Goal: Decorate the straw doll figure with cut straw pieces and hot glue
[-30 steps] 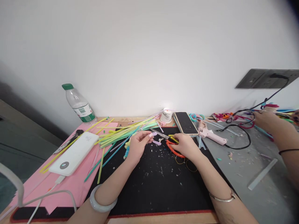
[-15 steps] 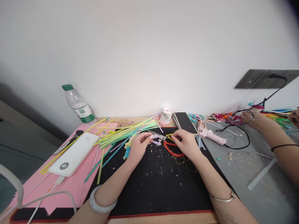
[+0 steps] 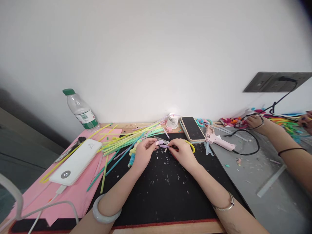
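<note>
My left hand is closed in a pinch, with a short lilac pipe cleaner at its fingertips. To its right, my right hand is closed too, thumb and finger meeting the right end of the lilac piece. Scissors lie just beyond and under my right hand; their silver blades show, a yellow loop sticks out past the knuckles, and the red handle is mostly covered. By my left wrist lies a fluffy yellow and blue pipe-cleaner piece, partly hidden.
Loose green and yellow pipe cleaners spread left of my hands. A phone, white cup and pink glue gun stand behind and right. A power bank and bottle are left. Another person's hand works at right.
My right hand has moved left, from beside the scissors' handles to the lilac piece, and now covers most of the red handle. My left hand stays nearly in place.
</note>
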A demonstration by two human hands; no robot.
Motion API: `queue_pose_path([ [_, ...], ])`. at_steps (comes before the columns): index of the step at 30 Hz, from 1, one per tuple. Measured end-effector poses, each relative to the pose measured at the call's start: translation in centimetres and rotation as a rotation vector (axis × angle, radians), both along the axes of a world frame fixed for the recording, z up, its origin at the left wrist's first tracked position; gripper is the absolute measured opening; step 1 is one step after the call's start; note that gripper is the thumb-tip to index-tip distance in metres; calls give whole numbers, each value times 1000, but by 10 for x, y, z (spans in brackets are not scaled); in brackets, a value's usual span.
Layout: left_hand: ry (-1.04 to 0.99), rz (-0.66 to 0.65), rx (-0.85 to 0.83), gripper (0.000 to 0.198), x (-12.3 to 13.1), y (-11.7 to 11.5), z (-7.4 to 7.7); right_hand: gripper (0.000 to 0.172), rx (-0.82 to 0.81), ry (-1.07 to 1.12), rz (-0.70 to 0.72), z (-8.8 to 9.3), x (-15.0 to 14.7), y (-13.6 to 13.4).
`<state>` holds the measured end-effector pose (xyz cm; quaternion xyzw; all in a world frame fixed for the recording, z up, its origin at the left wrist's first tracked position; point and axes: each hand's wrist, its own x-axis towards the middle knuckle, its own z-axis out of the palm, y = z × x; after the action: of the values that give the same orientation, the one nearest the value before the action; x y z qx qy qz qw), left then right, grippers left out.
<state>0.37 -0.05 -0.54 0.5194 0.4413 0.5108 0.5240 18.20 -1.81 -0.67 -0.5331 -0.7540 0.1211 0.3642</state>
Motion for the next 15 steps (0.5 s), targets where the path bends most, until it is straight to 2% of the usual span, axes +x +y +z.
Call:
queue_pose_path([
  [4, 5, -37, 9, 17, 0, 0, -3, 10, -117, 230, -82, 3, 3, -1],
  [12, -1, -62, 24, 15, 0, 0, -9, 12, -319, 641, 84, 3, -4, -2],
  [15, -79, -94, -59, 17, 1, -2, -7, 12, -366, 721, 110, 5, -3, -1],
])
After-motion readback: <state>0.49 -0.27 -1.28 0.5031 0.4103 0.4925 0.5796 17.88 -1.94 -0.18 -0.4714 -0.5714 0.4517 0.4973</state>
